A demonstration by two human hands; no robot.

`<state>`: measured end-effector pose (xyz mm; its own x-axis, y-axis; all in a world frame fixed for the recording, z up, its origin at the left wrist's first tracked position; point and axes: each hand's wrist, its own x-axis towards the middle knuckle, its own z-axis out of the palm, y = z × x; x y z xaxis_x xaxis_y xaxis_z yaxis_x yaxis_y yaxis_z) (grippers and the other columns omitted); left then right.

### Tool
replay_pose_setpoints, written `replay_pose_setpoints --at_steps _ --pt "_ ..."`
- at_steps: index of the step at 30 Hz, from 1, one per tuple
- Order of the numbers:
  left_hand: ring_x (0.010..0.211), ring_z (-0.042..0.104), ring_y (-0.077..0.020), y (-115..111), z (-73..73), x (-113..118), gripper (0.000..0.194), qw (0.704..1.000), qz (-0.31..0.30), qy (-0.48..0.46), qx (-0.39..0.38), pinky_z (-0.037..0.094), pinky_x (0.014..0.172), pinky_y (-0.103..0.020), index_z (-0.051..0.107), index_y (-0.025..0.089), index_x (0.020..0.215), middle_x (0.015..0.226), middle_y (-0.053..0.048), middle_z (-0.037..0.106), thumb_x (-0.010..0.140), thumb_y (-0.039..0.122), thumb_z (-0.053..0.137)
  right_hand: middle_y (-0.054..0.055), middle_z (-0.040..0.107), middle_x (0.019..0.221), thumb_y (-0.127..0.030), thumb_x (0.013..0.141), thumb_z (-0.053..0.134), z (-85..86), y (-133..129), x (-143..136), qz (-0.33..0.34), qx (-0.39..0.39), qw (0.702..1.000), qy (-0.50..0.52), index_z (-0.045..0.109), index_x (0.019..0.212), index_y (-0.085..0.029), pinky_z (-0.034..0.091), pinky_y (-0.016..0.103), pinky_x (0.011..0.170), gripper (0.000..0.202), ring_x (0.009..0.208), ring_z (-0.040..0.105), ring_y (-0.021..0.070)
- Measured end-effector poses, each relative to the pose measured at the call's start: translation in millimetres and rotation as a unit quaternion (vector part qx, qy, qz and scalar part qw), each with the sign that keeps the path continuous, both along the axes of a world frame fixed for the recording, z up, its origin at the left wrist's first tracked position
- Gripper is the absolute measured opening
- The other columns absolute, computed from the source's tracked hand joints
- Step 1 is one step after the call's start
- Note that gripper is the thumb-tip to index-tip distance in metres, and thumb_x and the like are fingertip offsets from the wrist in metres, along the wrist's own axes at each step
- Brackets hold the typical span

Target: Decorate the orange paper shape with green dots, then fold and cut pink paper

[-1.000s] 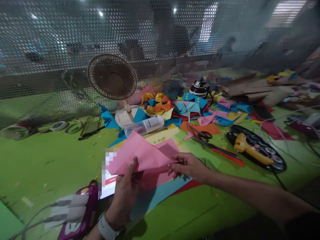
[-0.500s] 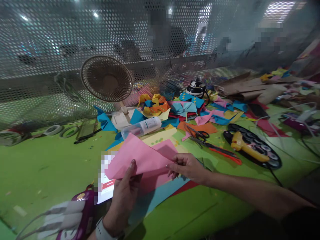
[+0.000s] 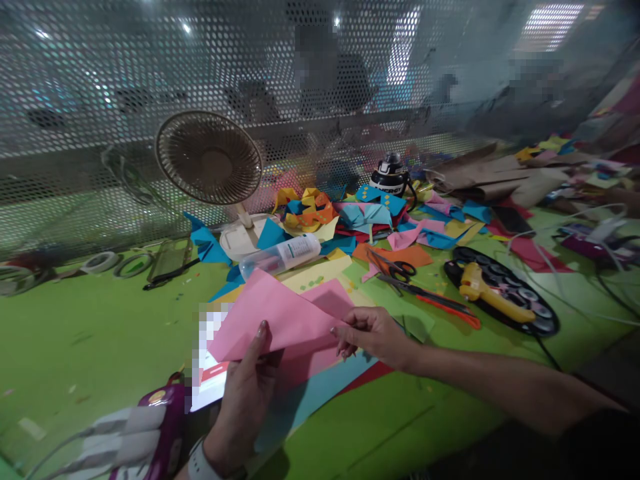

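Perforated screening (image 3: 280, 87) stands behind a littered green table (image 3: 115, 347) in my head-camera feed, with dim, blurred shapes beyond it. My left hand (image 3: 253, 397) pinches a pink sheet of paper (image 3: 275, 317) near its lower edge, thumb on top and fingers underneath. My right hand (image 3: 383, 337) pinches the same sheet at its right-hand corner between thumb and fingertips. I have the sheet over the near middle of the table, tilted; more pink paper shows behind and below it, though I cannot tell whether it is one piece. Light-blue paper (image 3: 325, 393) lies beneath, and a lit display (image 3: 213, 387) peeks out at the left. A purple power strip (image 3: 165, 427) sits beside my left forearm, which wears a white band (image 3: 200, 460). Just past the pink sheet I see a clear bottle (image 3: 265, 260) on its side, then a beige fan (image 3: 209, 160) and a heap of coloured paper shapes (image 3: 367, 215). To the right lie scissors (image 3: 400, 270) and a yellow glue gun (image 3: 493, 297) on a black oval tray (image 3: 545, 323).
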<state>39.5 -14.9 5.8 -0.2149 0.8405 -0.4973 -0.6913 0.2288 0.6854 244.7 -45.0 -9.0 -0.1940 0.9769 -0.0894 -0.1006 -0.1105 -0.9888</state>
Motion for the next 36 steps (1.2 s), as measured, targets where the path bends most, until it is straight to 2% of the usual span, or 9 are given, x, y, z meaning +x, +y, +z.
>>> replay_pose_setpoints --at_steps 6,11,16,19,25,29,34,36 --pt "0.065 0.069 -0.0117 -2 -5.2 -4 0.013 1.000 -0.019 -0.004 0.012 0.058 0.059 -0.018 0.068 0.015 0.080 0.074 0.000 0.073 0.079 0.002 0.063 0.002 0.069 0.066 -0.048 0.082 0.062 -3.5 1 0 0.012 0.003 1.000 0.012 0.060 0.074 -0.015 0.053 0.023 0.056 0.033 0.057 0.067 0.0117" --pt "0.069 0.069 -0.0134 -4 -8.3 -5 0.013 1.000 -0.015 -0.006 0.020 0.058 0.060 -0.020 0.068 0.016 0.080 0.078 -0.001 0.074 0.075 0.004 0.069 0.002 0.069 0.064 -0.048 0.080 0.063 -5.6 1 0 0.006 -0.003 1.000 -0.005 0.060 0.071 -0.015 0.053 0.024 0.055 0.034 0.055 0.066 0.0116" --pt "0.072 0.069 -0.0140 -7 -9.3 -5 0.018 0.999 -0.020 -0.004 0.047 0.058 0.062 -0.021 0.068 0.019 0.083 0.081 0.000 0.074 0.071 0.009 0.075 0.002 0.068 0.062 -0.052 0.077 0.064 -4.5 0 0 -0.006 -0.026 0.999 -0.039 0.059 0.071 -0.017 0.046 0.020 0.044 0.036 0.053 0.064 0.0120" --pt "0.073 0.069 -0.0142 -9 -9.1 -5 0.020 0.998 -0.029 -0.015 0.059 0.058 0.062 -0.022 0.068 0.018 0.086 0.083 -0.001 0.073 0.070 0.010 0.076 0.002 0.068 0.062 -0.052 0.076 0.065 -3.7 -1 0 -0.002 -0.033 0.998 -0.044 0.059 0.070 -0.018 0.043 0.019 0.041 0.036 0.053 0.064 0.0118" --pt "0.074 0.069 -0.0145 -10 -7.9 -5 0.026 0.997 -0.027 -0.016 0.070 0.057 0.063 -0.022 0.067 0.017 0.090 0.088 -0.002 0.073 0.067 0.013 0.079 0.003 0.069 0.063 -0.053 0.075 0.066 -2.5 -1 0 0.006 -0.036 0.998 -0.044 0.059 0.069 -0.018 0.050 0.024 0.051 0.037 0.056 0.065 0.0137" --pt "0.071 0.068 -0.0135 -10 -6.3 -5 0.027 0.998 -0.015 -0.011 0.062 0.056 0.062 -0.021 0.068 0.016 0.087 0.084 -0.001 0.073 0.063 0.014 0.082 0.003 0.068 0.061 -0.054 0.074 0.066 -2.9 -1 -1 0.018 -0.051 0.997 -0.050 0.058 0.068 -0.018 0.047 0.022 0.045 0.038 0.053 0.063 0.0127" --pt "0.072 0.068 -0.0114 -7 -1.8 -13 0.025 0.995 -0.016 0.002 0.093 0.054 0.062 -0.018 0.068 0.015 0.084 0.083 -0.001 0.073 0.063 0.016 0.082 0.004 0.069 0.063 -0.053 0.077 0.064 -9.7 -2 2 0.036 -0.031 0.996 -0.075 0.059 0.074 -0.017 0.045 0.021 0.043 0.037 0.055 0.064 0.0133" --pt "0.073 0.067 -0.0111 -3 -0.3 -18 0.024 0.994 -0.003 0.009 0.111 0.053 0.062 -0.019 0.069 0.016 0.083 0.083 0.000 0.073 0.062 0.017 0.082 0.003 0.068 0.063 -0.053 0.078 0.063 -13.2 0 8 0.023 -0.026 0.997 -0.076 0.059 0.076 -0.017 0.043 0.021 0.042 0.036 0.055 0.063 0.0141"
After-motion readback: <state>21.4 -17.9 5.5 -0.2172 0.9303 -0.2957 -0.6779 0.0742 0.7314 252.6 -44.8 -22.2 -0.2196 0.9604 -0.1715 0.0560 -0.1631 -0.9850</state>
